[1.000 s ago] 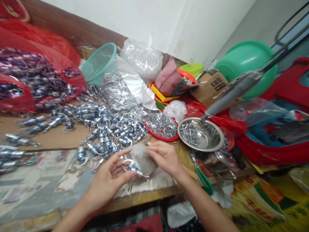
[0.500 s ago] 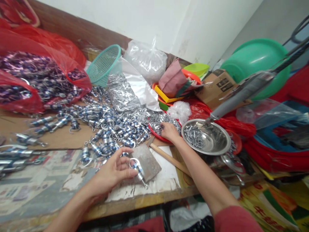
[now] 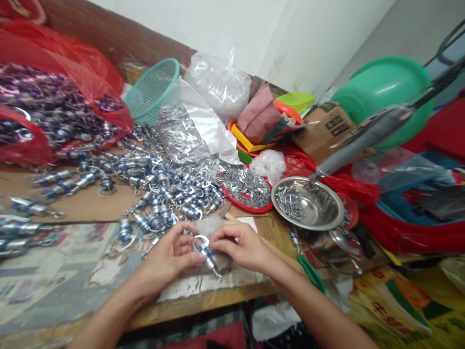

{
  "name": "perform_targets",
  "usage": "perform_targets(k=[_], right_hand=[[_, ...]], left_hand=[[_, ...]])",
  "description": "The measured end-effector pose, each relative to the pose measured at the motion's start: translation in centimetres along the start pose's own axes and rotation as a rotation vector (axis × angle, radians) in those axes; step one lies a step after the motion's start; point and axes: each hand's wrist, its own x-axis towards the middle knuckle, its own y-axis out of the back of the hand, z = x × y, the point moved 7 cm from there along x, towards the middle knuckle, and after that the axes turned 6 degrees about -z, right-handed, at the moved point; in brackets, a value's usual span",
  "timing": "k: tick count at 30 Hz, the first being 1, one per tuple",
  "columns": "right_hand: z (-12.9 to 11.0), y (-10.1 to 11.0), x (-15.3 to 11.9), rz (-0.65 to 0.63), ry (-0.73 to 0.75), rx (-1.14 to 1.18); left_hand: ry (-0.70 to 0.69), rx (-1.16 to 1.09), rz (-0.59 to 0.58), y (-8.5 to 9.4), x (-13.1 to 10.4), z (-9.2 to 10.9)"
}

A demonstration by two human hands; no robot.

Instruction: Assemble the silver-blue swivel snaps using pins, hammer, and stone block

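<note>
My left hand [image 3: 178,249] is closed on a small silver-and-blue metal fitting [image 3: 208,257] with a curved hook at its top and a ring at its lower end. Pinched fingers of my right hand [image 3: 238,242] meet the fitting's right side; whatever lies between them is too small to make out. Under both hands lies a flat grey metal block [image 3: 209,225], partly covered. A red plate [image 3: 250,209] heaped with small silver metal pieces stands behind my right hand. Many similar fittings [image 3: 160,194] are piled behind my left hand.
A steel bowl [image 3: 327,220] holding nails or pins stands at the right, under a grey tool handle [image 3: 341,155]. A wooden handle [image 3: 269,247] lies beneath my right forearm. Red bags of fittings [image 3: 109,118], a green basket [image 3: 152,92] and a cardboard box [image 3: 327,126] stand farther back.
My right hand has come back from the red plate to the fitting in my left hand. A green-handled tool now shows near the bench's front edge. The view has shifted slightly.
</note>
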Motion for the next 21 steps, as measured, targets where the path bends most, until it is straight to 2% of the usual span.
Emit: perform_targets(k=[4, 6, 8, 14, 21], right_hand=[[-1.8, 0.5, -0.6, 0.131, 0.301, -0.295], [-2.8, 0.0, -1.5, 0.158, 0.452, -0.455], [-3.4, -0.8, -2.3, 0.149, 0.535, -0.588], [-5.0, -3.1, -3.1, 0.057, 0.573, -0.848], [-5.8, -4.2, -3.4, 0.082, 0.507, -0.984]], left_hand=[[-0.016, 0.002, 0.003, 0.1, -0.1, -0.1], [-0.023, -0.004, 0.004, 0.2, -0.1, -0.1], [-0.031, -0.007, 0.008, 0.2, -0.1, -0.1], [-0.044, 0.019, 0.023, 0.2, -0.1, 0.1], [-0.049, 0.042, 0.056, 0.5, -0.2, 0.0]])
